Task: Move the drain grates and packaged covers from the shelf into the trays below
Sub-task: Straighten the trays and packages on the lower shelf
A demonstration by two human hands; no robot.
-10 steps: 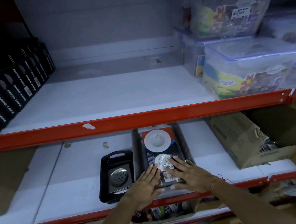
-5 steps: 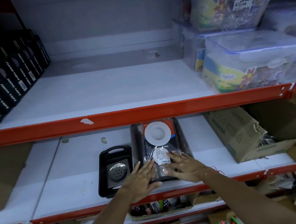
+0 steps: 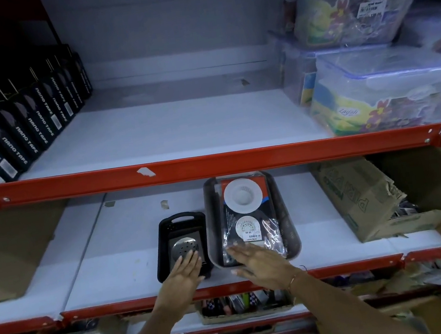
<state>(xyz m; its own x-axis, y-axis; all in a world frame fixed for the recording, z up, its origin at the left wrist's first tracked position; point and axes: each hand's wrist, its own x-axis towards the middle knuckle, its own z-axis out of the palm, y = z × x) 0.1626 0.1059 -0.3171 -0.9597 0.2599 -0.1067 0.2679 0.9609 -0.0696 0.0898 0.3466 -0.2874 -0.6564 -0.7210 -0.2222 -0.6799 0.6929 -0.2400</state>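
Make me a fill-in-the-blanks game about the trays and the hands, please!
1. The metal drain grate lies in the ___ tray.
2. The packaged covers lie in the ___ tray.
3. The left hand reaches over the ___ tray.
4. The shelf edges are painted ___.

Missing words: small black; big grey; small black; red.

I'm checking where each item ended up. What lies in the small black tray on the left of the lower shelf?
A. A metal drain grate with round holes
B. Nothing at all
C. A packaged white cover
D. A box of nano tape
A: the small black tray holds a square metal drain grate with a perforated round centre, partly under the left hand; the packaged covers lie in the larger tray beside it.
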